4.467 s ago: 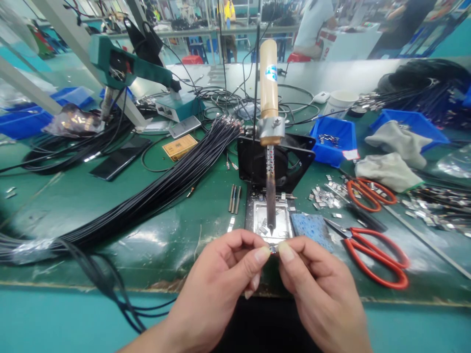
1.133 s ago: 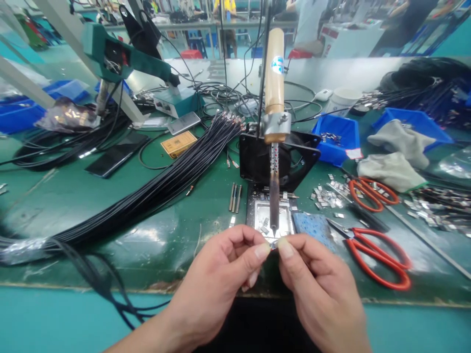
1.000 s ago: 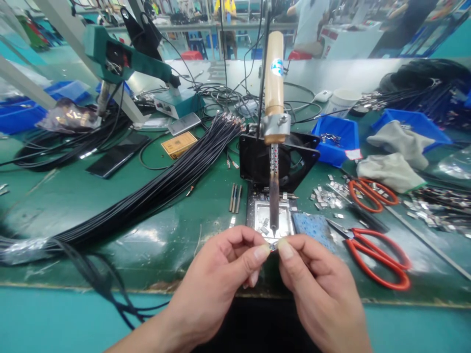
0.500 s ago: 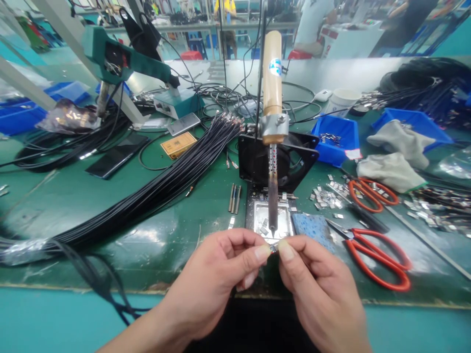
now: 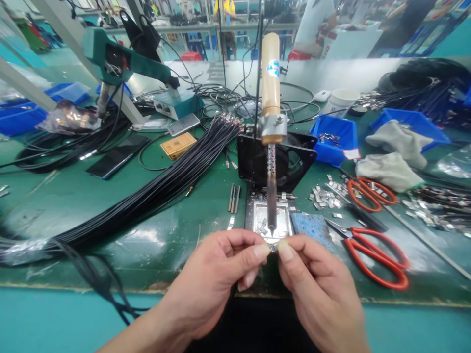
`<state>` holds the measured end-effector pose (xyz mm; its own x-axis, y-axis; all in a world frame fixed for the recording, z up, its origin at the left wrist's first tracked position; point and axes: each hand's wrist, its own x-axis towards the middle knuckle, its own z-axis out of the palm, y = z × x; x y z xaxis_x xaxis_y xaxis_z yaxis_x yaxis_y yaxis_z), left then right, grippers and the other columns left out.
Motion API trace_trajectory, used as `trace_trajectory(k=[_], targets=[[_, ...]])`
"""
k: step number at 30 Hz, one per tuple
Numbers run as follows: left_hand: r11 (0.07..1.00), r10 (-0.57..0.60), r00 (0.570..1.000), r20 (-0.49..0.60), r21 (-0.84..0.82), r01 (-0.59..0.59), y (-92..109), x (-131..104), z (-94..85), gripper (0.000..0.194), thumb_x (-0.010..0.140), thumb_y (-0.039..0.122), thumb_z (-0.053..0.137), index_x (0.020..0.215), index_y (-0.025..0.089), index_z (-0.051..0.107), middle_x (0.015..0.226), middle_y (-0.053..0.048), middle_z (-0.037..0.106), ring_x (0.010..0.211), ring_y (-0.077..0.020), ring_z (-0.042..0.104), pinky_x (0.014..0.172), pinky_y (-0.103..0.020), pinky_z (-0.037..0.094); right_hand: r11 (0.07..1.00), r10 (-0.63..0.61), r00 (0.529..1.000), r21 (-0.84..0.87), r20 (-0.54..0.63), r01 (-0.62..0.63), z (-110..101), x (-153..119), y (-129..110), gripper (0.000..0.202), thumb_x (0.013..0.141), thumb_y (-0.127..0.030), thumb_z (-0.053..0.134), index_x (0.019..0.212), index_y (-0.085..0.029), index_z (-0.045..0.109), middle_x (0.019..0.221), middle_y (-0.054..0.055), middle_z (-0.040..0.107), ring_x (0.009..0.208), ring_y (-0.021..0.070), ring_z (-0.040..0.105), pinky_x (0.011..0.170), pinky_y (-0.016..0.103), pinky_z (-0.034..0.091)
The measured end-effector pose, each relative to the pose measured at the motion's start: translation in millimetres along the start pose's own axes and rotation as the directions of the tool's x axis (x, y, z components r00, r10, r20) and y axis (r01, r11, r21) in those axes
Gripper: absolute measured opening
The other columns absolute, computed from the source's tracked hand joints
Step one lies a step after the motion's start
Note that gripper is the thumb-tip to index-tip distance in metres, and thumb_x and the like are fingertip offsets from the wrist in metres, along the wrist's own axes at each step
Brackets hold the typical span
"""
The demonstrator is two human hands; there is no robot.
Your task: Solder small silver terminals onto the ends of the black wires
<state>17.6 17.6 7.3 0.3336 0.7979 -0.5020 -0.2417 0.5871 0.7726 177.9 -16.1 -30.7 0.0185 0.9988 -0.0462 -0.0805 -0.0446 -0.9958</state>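
Now, at the far left of the green counter (image 5: 91,206) lies a long bundle of black cables (image 5: 154,193), which runs from the near left edge up toward the middle. Behind it there is a green tool (image 5: 125,61) on a slanted stand, and a dark phone (image 5: 114,158) lies flat near a small yellow card (image 5: 179,145).

The left hand (image 5: 217,284) comes up from the bottom of the view, the forearm going diagonally to the right. Its fingers are curled, and the thumb and the forefinger are pressed together on a small metal piece (image 5: 272,248). The other fingers are folded under the palm.

The metal piece is between the two hands, just below the tip of the soldering iron (image 5: 271,196). I cannot tell if the tip touches it. The iron hangs upright in a clamp, with its wooden handle on top, and it stands over a small metal tray (image 5: 263,215) with loose bits in it. A black fan (image 5: 290,162) is behind the iron.

The right hand (image 5: 320,294) comes from the lower right and mirrors the left one: thumb and forefinger pinch the same metal piece from the other side, and the knuckles are turned up.

Right of the tray lies a blue sponge (image 5: 312,228), then two red scissors (image 5: 375,260) and a blue bin (image 5: 336,139).
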Motion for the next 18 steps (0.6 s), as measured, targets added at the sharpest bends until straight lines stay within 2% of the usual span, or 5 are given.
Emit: trace_trajectory(k=[8, 18], targets=[[0.996, -0.077, 0.996, 0.035, -0.037, 0.078, 3.6, -0.9, -1.8, 0.019, 0.086, 0.03, 0.082, 0.083, 0.013, 0.074, 0.055, 0.005, 0.051, 0.052, -0.0066, 0.035, 0.051, -0.02, 0.025, 1.0, 0.007, 1.0, -0.005, -0.027, -0.007, 0.6, -2.0, 1.2, 0.025, 0.1, -0.037, 0.062, 0.083, -0.02, 0.066, 0.062, -0.005, 0.047, 0.055, 0.0102, 0.037, 0.048, 0.023, 0.032], [0.998, -0.056, 0.998, 0.021, -0.031, 0.057, 4.3, -2.5, -0.4, 0.021, 0.084, 0.03, 0.083, 0.083, 0.012, 0.073, 0.057, 0.005, 0.052, 0.053, -0.0064, 0.036, 0.052, -0.019, 0.026, 1.0, 0.002, 1.0, 0.005, -0.017, -0.002, -0.9, -1.5, 3.4, 0.02, 0.101, -0.034, 0.062, 0.09, -0.019, 0.07, 0.063, -0.004, 0.05, 0.056, 0.0098, 0.04, 0.048, 0.022, 0.033]])
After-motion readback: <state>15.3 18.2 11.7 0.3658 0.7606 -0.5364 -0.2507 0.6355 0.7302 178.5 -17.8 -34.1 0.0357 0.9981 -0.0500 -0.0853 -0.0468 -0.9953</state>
